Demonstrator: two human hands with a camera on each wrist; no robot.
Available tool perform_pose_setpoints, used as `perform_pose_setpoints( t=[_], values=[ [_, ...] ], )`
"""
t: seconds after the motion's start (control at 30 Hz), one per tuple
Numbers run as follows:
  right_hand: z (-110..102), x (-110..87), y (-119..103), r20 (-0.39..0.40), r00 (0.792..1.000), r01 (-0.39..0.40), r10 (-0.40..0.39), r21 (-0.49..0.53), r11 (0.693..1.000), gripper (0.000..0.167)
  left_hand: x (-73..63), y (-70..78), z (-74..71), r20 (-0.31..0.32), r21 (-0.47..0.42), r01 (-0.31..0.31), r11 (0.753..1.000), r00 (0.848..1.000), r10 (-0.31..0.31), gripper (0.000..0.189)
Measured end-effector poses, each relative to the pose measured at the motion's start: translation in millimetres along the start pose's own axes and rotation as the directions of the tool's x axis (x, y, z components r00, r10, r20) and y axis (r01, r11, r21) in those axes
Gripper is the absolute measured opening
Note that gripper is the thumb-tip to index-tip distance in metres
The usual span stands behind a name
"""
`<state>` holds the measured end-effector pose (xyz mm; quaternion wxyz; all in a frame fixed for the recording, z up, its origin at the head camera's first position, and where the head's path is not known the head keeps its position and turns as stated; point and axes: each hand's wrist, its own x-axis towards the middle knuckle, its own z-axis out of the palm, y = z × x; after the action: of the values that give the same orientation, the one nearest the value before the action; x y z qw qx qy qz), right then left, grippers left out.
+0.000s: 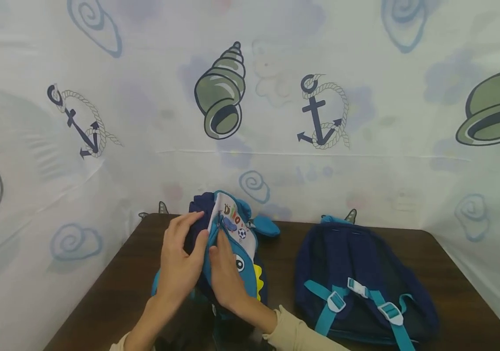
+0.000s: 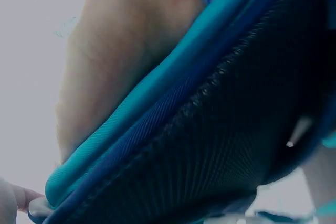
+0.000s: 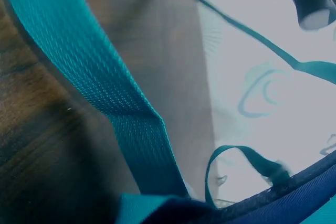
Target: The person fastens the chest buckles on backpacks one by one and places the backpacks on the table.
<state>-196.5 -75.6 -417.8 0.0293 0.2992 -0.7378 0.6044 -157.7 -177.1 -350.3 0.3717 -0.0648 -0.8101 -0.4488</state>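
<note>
In the head view a small blue backpack (image 1: pixel 247 265) with a cartoon face, yellow spikes and a white printed panel stands tilted on the table. My left hand (image 1: pixel 179 261) grips its navy left side, fingers and thumb spread around the edge. At the front, my right hand (image 1: pixel 228 278) lies against the bag, its fingertips beside the zipper (image 1: pixel 220 219) of the white panel; whether they pinch anything is hidden. The left wrist view shows teal piping (image 2: pixel 131 98) and dark mesh (image 2: pixel 194 145) against a hand. Teal straps (image 3: pixel 100 56) fill much of the right wrist view.
A second navy backpack (image 1: pixel 357 263) lies to the right, its teal straps and white buckles facing up. Both bags are on a dark brown table (image 1: pixel 118 273). Behind it hangs a pale sheet (image 1: pixel 276 190) printed with shells and anchors.
</note>
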Motion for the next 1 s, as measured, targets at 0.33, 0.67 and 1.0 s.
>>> perform_pose_setpoints(
  t=[0.33,0.67,1.0],
  values=[
    [-15.0,-3.5,-6.3,-0.082,0.996,0.056,-0.039,0.222,0.973,0.053,12.0,28.4,19.0,0.044,0.095,-0.235,0.967,0.972,0.232,0.038],
    [-64.2,-12.1,2.5,0.013,0.998,0.06,-0.061,0.083,0.995,0.057,11.1,30.8,25.5,0.09,0.113,-0.323,0.94,0.945,0.314,0.044],
    [-156.6,17.1,-51.0,0.105,0.928,0.36,-0.358,-0.507,0.783,0.056,17.0,27.6,23.6,0.086,0.095,-0.324,0.941,0.945,0.317,0.047]
  ],
)
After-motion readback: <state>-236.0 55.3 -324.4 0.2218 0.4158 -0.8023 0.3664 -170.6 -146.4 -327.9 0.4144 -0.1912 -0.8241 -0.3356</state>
